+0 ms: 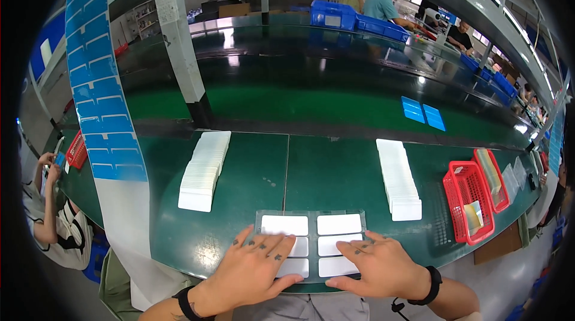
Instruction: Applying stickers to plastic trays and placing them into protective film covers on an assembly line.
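At the near edge of the green table lies a thin transparent sheet (283, 215) with white cards (284, 225) in two columns of three. My left hand (254, 264) rests palm down over the left column, its fingers spread across the lower cards. Over the right column, my right hand (377, 264) lies in the same way, fingertips on the middle and bottom cards. Neither hand grips anything. Parts of the lower cards are hidden under my fingers. A fanned row of white cards (203, 171) lies beyond my left hand, and another white card row (398, 180) beyond my right.
A blue film strip (106, 99) with white backing hangs at the left. Red baskets (449, 184) holding cards stand at the right. Two blue sheets (423, 113) lie on the conveyor (299, 105), past a grey post (179, 39). Other people work to the left and far right.
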`<state>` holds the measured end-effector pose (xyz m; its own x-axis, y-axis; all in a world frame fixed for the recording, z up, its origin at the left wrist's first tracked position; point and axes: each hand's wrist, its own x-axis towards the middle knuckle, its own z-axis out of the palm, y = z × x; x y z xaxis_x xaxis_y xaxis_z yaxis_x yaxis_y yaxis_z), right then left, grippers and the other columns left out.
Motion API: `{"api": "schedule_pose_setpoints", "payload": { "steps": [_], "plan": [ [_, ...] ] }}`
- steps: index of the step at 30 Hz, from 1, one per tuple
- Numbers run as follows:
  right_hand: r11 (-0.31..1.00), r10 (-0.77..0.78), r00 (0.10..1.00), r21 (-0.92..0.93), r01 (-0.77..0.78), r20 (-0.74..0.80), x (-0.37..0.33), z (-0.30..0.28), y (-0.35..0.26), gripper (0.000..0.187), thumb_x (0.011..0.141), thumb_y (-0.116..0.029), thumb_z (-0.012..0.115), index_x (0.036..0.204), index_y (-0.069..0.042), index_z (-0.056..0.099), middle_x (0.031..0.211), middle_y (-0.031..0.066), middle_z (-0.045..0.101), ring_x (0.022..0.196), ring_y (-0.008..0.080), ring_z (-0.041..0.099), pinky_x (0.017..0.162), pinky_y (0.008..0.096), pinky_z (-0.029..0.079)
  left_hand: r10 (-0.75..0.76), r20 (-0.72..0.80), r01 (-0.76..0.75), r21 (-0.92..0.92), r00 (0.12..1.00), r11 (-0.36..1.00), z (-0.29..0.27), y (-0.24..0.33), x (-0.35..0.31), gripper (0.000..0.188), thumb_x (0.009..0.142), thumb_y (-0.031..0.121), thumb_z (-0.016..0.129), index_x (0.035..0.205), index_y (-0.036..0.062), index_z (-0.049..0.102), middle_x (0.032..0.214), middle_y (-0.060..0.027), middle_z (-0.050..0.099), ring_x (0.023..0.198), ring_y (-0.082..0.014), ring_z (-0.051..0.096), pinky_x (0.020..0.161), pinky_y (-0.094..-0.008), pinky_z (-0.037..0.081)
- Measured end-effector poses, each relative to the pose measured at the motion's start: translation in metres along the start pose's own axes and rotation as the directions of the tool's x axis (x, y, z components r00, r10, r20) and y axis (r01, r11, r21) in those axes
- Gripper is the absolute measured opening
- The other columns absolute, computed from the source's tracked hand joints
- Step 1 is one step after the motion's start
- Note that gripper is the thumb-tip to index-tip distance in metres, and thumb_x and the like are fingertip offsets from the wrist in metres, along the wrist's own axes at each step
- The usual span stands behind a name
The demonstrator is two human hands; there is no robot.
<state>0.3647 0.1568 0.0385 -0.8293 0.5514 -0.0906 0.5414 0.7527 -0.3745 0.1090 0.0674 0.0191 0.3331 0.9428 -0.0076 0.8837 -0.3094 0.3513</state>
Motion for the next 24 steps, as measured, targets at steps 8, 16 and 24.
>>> {"api": "schedule_pose_setpoints", "payload": {
  "steps": [8,16,24],
  "plan": [
    [0.972,-0.088,0.958,-0.233,0.023,-0.273,0.011,0.022,-0.001,0.073,0.084,-0.056,0.065,0.117,0.009,0.061,0.105,0.0259,0.069,0.099,0.0365,0.069,0.098,0.0515,0.047,0.023,-0.156,0.015,0.236,0.987,0.972,0.018,-0.003,0.004,0.072,0.091,0.057,0.055,0.131,-0.0026,0.055,0.137,-0.0212,0.055,0.125,-0.0368,0.055,0.111,-0.0563,0.031],
    [0.998,0.0,0.993,-0.061,-0.008,-0.117,0.012,0.007,0.01,0.062,0.09,-0.051,0.061,0.12,0.003,0.06,0.106,0.0245,0.069,0.102,0.0378,0.067,0.104,0.0548,0.04,0.073,-0.235,0.004,0.313,0.969,0.95,0.024,-0.006,0.017,0.066,0.089,0.061,0.054,0.13,0.009,0.061,0.106,-0.015,0.062,0.1,-0.0322,0.06,0.106,-0.0583,0.034],
    [0.978,-0.103,0.962,-0.202,0.052,-0.251,0.005,0.027,0.009,0.065,0.088,-0.053,0.061,0.121,0.003,0.06,0.12,0.0222,0.065,0.112,0.0348,0.063,0.103,0.0555,0.041,0.087,-0.278,0.024,0.373,0.957,0.928,0.019,0.003,0.021,0.065,0.089,0.061,0.053,0.125,0.0083,0.065,0.119,-0.0168,0.059,0.112,-0.0337,0.057,0.106,-0.0613,0.031]
  ]
}}
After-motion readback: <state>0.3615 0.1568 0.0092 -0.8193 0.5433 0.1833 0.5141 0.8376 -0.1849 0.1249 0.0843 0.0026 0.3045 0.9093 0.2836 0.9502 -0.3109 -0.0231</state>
